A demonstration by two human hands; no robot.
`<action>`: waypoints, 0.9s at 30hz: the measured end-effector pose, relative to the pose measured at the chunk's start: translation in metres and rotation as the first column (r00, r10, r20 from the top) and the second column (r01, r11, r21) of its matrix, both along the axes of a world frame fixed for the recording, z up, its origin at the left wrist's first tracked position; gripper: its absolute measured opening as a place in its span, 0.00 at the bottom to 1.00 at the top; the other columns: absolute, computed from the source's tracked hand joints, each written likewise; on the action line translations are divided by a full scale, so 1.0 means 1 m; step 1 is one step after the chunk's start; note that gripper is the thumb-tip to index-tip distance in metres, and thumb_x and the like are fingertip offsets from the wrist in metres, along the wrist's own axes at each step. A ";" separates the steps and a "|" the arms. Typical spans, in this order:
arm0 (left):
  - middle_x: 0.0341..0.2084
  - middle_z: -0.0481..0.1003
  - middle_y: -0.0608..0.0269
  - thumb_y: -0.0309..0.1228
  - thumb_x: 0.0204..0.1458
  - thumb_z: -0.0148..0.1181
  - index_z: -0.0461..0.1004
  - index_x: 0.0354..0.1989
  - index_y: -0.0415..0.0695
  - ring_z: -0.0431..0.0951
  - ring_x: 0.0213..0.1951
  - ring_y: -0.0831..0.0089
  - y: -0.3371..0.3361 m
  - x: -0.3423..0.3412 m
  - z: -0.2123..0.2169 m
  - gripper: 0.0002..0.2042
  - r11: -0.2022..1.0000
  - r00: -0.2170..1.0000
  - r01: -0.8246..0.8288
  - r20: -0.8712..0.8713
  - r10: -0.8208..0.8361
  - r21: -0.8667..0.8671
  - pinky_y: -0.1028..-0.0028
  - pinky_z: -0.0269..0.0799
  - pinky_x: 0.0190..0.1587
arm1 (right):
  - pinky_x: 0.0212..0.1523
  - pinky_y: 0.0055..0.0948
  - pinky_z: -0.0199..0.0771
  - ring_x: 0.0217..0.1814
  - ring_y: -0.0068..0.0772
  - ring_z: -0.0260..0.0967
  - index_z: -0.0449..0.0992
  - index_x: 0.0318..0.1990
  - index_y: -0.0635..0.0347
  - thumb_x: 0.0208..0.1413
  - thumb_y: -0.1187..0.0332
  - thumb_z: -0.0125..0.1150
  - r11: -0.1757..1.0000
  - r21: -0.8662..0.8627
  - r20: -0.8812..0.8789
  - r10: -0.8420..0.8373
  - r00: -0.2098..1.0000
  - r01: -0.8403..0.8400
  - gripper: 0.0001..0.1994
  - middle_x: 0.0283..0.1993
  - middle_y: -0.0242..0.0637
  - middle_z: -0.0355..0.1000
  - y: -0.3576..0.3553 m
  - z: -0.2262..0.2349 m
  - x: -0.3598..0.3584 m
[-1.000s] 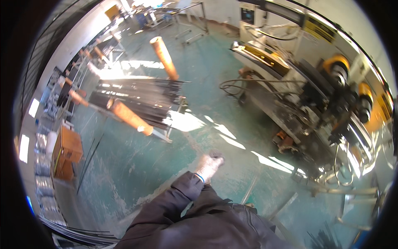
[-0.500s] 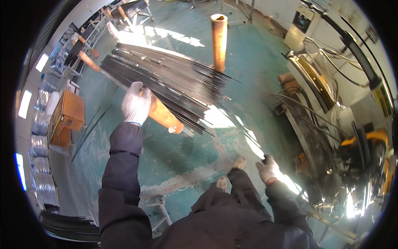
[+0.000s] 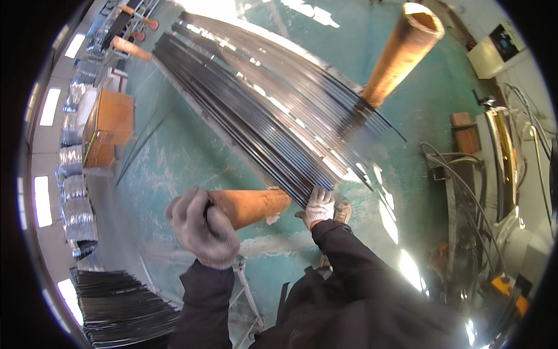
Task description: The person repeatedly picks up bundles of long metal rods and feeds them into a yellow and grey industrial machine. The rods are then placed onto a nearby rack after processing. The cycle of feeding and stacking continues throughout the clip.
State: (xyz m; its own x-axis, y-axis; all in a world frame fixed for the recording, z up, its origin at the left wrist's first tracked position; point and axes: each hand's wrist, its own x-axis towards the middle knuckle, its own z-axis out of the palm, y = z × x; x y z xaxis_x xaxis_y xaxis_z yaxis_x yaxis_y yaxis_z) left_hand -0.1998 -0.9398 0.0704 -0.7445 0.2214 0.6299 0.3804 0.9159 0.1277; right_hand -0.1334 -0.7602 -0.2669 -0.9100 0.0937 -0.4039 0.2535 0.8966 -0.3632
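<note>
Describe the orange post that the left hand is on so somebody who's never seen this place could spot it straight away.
Start at the big bundle of long dark metal rods that crosses the green floor. At its near end, by the person, the orange post stands beside the rod tips, with the gloved left hand on its top. The other orange post stands across the bundle, untouched.

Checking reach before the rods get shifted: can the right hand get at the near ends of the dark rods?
Probably yes: the right hand is already at the near ends of the rods, nothing between them.
</note>
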 end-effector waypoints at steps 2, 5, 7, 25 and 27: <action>0.48 0.84 0.46 0.28 0.57 0.57 0.84 0.48 0.37 0.78 0.48 0.52 -0.007 0.000 -0.006 0.14 1.000 1.000 -0.018 0.023 0.018 -0.016 0.55 0.74 0.58 | 0.65 0.52 0.71 0.66 0.48 0.69 0.71 0.66 0.60 0.52 0.41 0.80 0.979 0.152 0.056 0.126 0.990 -0.133 0.42 0.62 0.45 0.72 -0.012 -0.024 -0.018; 0.52 0.83 0.43 0.30 0.57 0.53 0.81 0.43 0.38 0.75 0.49 0.54 -0.016 -0.001 -0.011 0.13 0.999 0.999 -0.023 0.039 0.025 -0.049 0.56 0.74 0.56 | 0.53 0.50 0.80 0.57 0.46 0.77 0.83 0.46 0.56 0.60 0.64 0.68 0.983 0.096 -0.032 0.159 0.987 -0.155 0.10 0.47 0.41 0.81 -0.018 -0.040 -0.029; 0.53 0.82 0.44 0.31 0.57 0.53 0.80 0.40 0.40 0.75 0.50 0.54 -0.019 -0.002 -0.012 0.11 0.997 0.996 -0.058 0.060 0.061 -0.050 0.57 0.74 0.55 | 0.53 0.50 0.82 0.56 0.48 0.78 0.84 0.45 0.57 0.60 0.65 0.68 0.982 0.057 -0.034 0.184 0.982 -0.182 0.09 0.48 0.42 0.82 -0.013 -0.041 -0.035; 0.52 0.82 0.44 0.29 0.55 0.52 0.74 0.33 0.42 0.74 0.48 0.55 -0.015 -0.001 -0.013 0.05 0.990 0.991 -0.127 0.039 0.129 -0.066 0.58 0.72 0.52 | 0.55 0.52 0.89 0.55 0.55 0.88 0.79 0.59 0.62 0.74 0.66 0.56 0.988 -0.074 0.384 0.155 0.910 -0.137 0.14 0.53 0.54 0.86 0.012 -0.043 -0.038; 0.51 0.83 0.42 0.29 0.56 0.52 0.73 0.32 0.42 0.74 0.48 0.54 -0.014 -0.001 -0.015 0.05 0.993 0.993 -0.117 0.024 0.117 -0.012 0.58 0.72 0.53 | 0.55 0.51 0.89 0.55 0.55 0.88 0.78 0.60 0.60 0.71 0.66 0.60 0.984 -0.096 0.392 0.179 0.902 -0.153 0.14 0.54 0.55 0.86 0.028 -0.038 -0.026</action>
State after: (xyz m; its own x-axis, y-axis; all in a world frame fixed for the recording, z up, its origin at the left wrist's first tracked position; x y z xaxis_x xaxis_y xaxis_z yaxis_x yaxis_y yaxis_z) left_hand -0.2005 -0.9540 0.0550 -0.7808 0.1385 0.6093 0.2673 0.9554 0.1253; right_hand -0.1592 -0.7322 -0.3047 -0.6727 -0.0815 -0.7354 0.2378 0.9174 -0.3192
